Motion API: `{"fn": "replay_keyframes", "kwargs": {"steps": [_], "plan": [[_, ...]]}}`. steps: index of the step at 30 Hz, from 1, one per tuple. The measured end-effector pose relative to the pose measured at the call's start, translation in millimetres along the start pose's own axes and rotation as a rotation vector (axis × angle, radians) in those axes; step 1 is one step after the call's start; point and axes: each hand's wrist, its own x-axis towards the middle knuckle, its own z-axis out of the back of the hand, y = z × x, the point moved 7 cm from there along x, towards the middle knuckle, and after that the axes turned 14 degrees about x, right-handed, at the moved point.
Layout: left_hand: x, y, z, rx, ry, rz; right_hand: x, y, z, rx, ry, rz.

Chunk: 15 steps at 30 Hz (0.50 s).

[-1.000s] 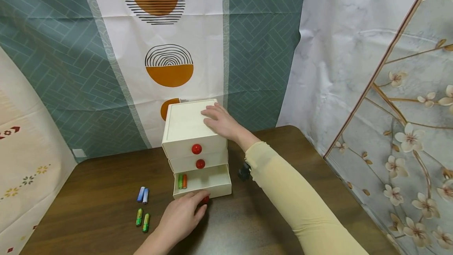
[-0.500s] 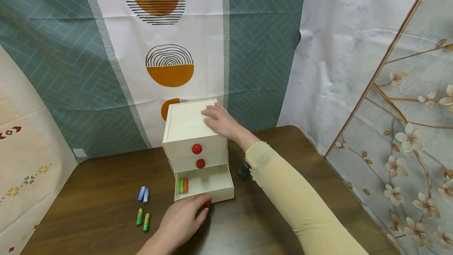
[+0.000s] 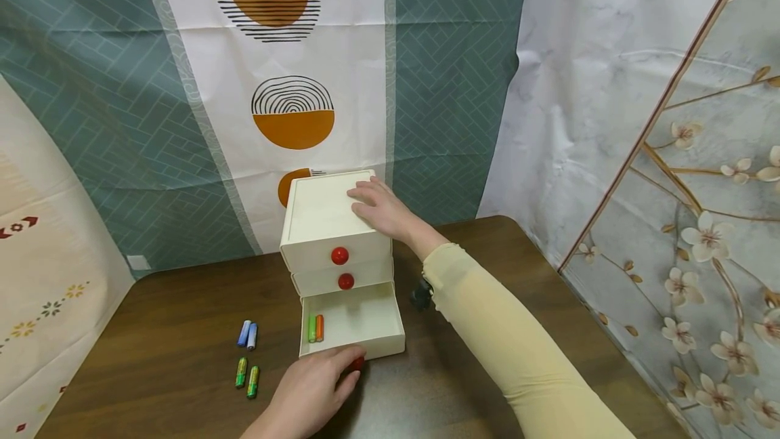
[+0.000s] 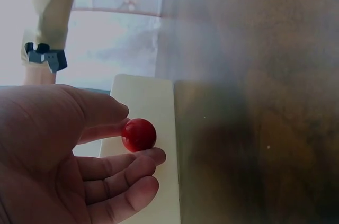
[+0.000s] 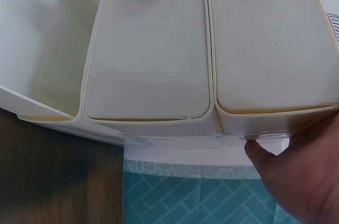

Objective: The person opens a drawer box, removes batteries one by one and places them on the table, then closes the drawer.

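Brown table [image 3: 183, 324], back edge running along a green-and-white hanging [image 3: 451, 87]. Cream cabinet [image 3: 323, 208] stands near that back edge, roughly midway between the table's left and right edges. Its upper two drawers [image 3: 307, 259] sit closed; the bottom drawer [image 3: 384, 345] is out toward the table's near side. Change over the last second: bottom drawer has slid farther out, a green battery [image 3: 312, 329] and an orange battery [image 3: 319, 328] riding along side by side near its left wall. Left hand [image 3: 313, 385] pinches the drawer's red knob [image 4: 139, 135] between fingertips. Right hand [image 3: 386, 212] unmoved, resting on the cabinet top at its right edge, fingers slightly apart; probably steadying against the pull. Also unmoved, between cabinet and table's left edge: two blue batteries [image 3: 244, 333], and nearer the front, two green batteries [image 3: 241, 372]. Judgement: opening is well along, with more drawer floor reachable; full travel cannot be told.
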Motion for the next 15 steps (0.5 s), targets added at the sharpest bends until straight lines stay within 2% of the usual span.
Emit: {"fn": "replay_keyframes", "kwargs": {"steps": [3, 10, 15], "plan": [[-2.3, -1.4, -1.1, -0.007, 0.016, -0.005, -0.9, 0.6, -0.2, 0.004, -0.001, -0.001], [-8.8, -4.1, -0.3, -0.008, -0.006, -0.021, -0.2, -0.8, -0.2, 0.005, -0.002, 0.003], [-9.9, -4.0, -2.2, -0.017, 0.038, -0.009, -0.6, -0.1, 0.3, 0.0, -0.003, 0.004]]}}
